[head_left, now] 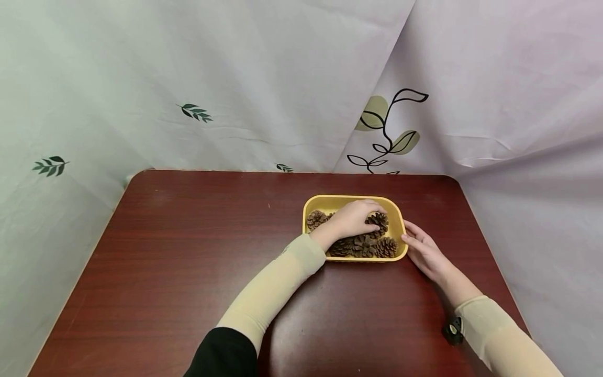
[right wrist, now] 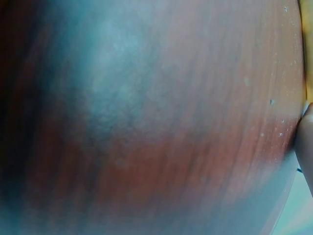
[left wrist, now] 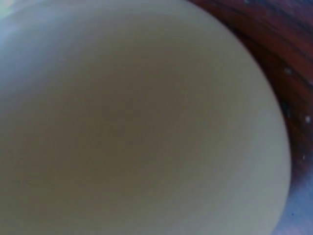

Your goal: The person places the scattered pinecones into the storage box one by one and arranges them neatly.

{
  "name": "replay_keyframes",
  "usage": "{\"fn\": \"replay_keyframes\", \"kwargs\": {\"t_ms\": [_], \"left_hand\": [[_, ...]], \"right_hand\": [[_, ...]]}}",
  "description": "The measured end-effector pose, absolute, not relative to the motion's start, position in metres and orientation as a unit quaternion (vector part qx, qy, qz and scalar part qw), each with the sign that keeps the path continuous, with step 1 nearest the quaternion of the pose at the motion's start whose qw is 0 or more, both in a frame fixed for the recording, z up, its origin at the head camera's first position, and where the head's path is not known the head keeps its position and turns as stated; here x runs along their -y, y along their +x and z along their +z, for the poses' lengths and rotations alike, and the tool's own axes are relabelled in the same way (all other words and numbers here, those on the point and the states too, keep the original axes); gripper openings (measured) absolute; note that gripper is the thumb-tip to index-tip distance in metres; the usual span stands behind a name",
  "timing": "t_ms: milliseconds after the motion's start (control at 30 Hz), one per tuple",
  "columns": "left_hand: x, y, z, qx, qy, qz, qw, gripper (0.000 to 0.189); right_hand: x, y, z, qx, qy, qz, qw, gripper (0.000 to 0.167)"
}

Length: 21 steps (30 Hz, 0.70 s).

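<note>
A yellow tray (head_left: pixel 350 259) with rounded corners stands on the table toward the back right in the head view. Several brown pine cones lie in it. My left hand (head_left: pixel 350 217) reaches over the tray's front left, thumb and fingers around a pine cone (head_left: pixel 378 221) on the right side of the tray. At the tray's right end my right hand (head_left: pixel 424 254) holds the rim, thumb on the edge and fingers along the outer side. A pale sleeve fills most of the left wrist view. The right wrist view catches a sliver of the yellow tray (right wrist: pixel 308 49) beside a finger (right wrist: pixel 306 142).
The dark red wooden table (head_left: pixel 188 262) extends far to the left of the tray. White cloth (head_left: pixel 259 78) with leaf prints hangs behind the table and along its sides. A small black device (head_left: pixel 453 331) sits at the right wrist.
</note>
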<state>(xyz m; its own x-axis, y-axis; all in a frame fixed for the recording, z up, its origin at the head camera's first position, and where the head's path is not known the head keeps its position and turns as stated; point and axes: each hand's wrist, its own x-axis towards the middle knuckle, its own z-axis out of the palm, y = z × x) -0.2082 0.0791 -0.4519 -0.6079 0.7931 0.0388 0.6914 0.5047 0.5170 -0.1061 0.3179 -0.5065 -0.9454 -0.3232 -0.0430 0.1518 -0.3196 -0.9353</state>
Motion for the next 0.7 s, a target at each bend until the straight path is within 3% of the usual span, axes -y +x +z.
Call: {"fn": "replay_keyframes", "kwargs": {"t_ms": [367, 700], "left_hand": [[-0.076, -0.208, -0.448, -0.858, 0.434, 0.260, 0.089, 0.041], [-0.046, -0.209, -0.447, -0.854, 0.433, 0.279, 0.071, 0.040]], "right_hand": [[-0.318, -0.107, -0.507, -0.573, -0.080, -0.802, 0.148, 0.037], [-0.318, -0.105, -0.503, -0.520, -0.090, -0.836, 0.150, 0.047]]}}
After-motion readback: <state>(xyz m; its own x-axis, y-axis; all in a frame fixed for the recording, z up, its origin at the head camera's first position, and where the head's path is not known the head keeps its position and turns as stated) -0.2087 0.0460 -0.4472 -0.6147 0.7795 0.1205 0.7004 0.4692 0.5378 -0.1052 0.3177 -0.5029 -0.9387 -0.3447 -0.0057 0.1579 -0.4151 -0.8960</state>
